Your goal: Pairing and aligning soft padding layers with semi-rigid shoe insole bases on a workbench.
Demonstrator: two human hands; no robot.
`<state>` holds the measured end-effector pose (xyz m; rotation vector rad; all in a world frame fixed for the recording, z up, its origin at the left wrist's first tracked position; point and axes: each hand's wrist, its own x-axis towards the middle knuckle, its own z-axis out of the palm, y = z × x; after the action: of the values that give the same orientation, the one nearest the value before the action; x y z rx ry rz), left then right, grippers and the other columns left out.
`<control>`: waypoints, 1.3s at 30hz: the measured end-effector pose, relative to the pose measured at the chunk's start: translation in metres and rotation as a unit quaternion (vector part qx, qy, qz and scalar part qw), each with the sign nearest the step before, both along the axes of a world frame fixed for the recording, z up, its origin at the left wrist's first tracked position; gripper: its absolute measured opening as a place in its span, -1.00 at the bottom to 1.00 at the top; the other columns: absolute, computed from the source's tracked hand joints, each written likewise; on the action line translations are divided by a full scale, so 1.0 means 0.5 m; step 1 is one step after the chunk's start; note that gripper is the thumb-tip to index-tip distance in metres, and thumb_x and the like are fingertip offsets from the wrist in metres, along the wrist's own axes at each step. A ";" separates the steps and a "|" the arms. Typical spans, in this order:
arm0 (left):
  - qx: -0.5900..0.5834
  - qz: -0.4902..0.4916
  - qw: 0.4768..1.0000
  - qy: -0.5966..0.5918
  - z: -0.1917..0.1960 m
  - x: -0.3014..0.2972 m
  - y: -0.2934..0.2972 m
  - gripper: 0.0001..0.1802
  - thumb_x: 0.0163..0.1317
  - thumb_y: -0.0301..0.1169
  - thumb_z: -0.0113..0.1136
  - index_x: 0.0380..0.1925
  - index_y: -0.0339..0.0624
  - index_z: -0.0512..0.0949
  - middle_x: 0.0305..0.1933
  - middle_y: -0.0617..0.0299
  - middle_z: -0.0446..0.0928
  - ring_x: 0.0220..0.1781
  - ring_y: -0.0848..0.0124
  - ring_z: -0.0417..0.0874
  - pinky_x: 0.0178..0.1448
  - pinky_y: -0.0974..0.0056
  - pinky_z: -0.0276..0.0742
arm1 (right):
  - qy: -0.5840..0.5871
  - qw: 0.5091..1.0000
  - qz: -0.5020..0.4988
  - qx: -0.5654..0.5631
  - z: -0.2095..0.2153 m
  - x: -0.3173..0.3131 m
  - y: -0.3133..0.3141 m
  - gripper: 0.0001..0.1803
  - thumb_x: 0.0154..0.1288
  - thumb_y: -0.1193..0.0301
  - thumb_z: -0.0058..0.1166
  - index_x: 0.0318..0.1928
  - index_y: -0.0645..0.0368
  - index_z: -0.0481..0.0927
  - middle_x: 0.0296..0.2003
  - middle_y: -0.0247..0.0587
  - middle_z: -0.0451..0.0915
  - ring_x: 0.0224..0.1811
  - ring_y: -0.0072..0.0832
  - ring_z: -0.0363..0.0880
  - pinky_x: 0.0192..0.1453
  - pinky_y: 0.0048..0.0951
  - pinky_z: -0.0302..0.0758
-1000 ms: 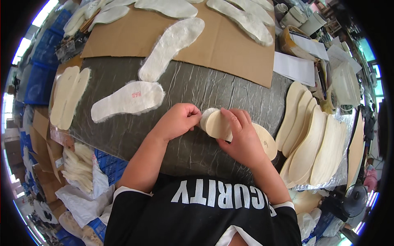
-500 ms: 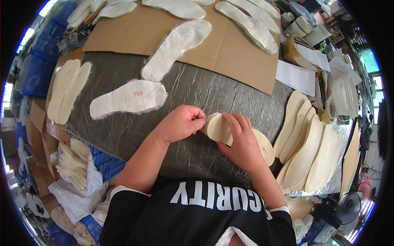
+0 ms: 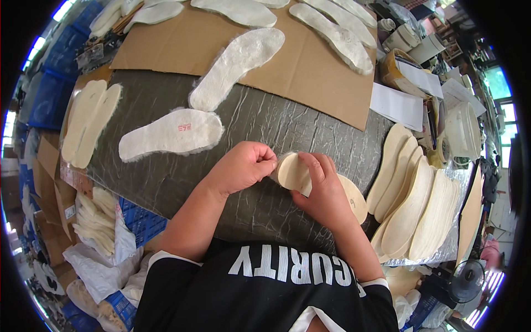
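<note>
A cream insole point(image 3: 354, 200) with a fuzzy edge lies in front of me on the dark table point(image 3: 260, 218), its middle hidden under my right hand point(image 3: 326, 188). That hand grips it from above, thumb on the near side and fingers across the far side. At the insole's left end, my left hand point(image 3: 247, 167) has its fingertips pinched together against the fuzzy rim; whatever is between them is too small to tell. Beyond my left hand rests a white fleece insole point(image 3: 160, 135) with a red stamp. Another fleece insole point(image 3: 235, 69) touches it and reaches onto the cardboard point(image 3: 310, 91).
Cream insoles point(image 3: 415, 205) are stacked in overlapping rows at the right. More pale insoles point(image 3: 88, 124) lie at the left edge, and several white ones point(image 3: 337, 36) at the back. Papers point(image 3: 398, 105) and containers crowd the far right. Bags point(image 3: 105, 260) and blue crates point(image 3: 138, 221) stand lower left.
</note>
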<state>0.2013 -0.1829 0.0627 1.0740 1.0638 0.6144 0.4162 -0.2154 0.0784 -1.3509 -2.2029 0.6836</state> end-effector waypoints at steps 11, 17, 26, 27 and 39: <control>0.038 0.017 0.995 0.094 0.023 0.016 -0.001 -0.89 0.21 -0.48 0.18 -0.45 -0.30 0.59 -0.54 0.38 0.52 -0.51 0.66 0.44 -0.44 0.46 0.35 | -0.027 0.998 -0.013 0.047 -0.034 -0.005 -0.003 -0.19 -0.15 0.53 0.34 0.20 0.19 0.28 0.11 0.10 0.36 0.11 0.04 0.41 0.17 -0.07 0.45; 0.143 0.051 0.962 0.227 0.033 0.037 -0.016 -0.89 0.07 -0.48 0.17 -0.54 -0.31 0.56 -0.58 0.04 0.56 -0.52 0.24 0.58 -0.38 0.19 0.49 | -0.056 0.993 -0.024 0.102 -0.046 -0.013 -0.011 -0.17 -0.14 0.47 0.36 0.22 0.19 0.26 0.18 0.18 0.32 0.16 0.12 0.38 0.23 0.02 0.36; 0.288 0.085 0.898 0.321 0.030 0.047 -0.034 -0.92 0.03 -0.50 0.21 -0.52 -0.29 0.53 -0.49 0.01 0.56 -0.47 0.10 0.60 -0.35 0.13 0.51 | 0.009 0.996 0.038 -0.075 0.013 0.013 0.044 -0.28 0.00 0.30 0.37 0.20 0.16 0.39 0.03 -0.09 0.53 0.15 -0.14 0.44 0.19 -0.09 0.31; 0.305 0.086 0.891 0.324 0.029 0.048 -0.035 -0.93 0.02 -0.54 0.22 -0.49 -0.31 0.54 -0.50 0.03 0.56 -0.50 0.19 0.60 -0.37 0.23 0.50 | 0.009 0.997 0.034 -0.075 0.013 0.014 0.055 -0.28 0.00 0.30 0.37 0.20 0.16 0.39 0.03 -0.09 0.53 0.15 -0.14 0.44 0.19 -0.09 0.31; 0.260 0.085 0.932 0.236 0.048 0.037 -0.037 -0.97 0.09 -0.62 0.19 -0.46 -0.33 0.53 -0.52 0.24 0.52 -0.55 0.60 0.48 -0.45 0.43 0.41 | 0.140 0.979 0.017 -0.145 -0.011 -0.011 0.089 -0.78 0.14 0.41 0.26 -0.20 0.20 0.63 -0.26 -0.09 0.64 -0.10 -0.13 0.58 0.05 -0.19 0.41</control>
<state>0.2198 -0.2012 0.0866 1.6598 1.4663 0.8299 0.4109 -0.1707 0.0729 -1.2617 -1.9588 1.1683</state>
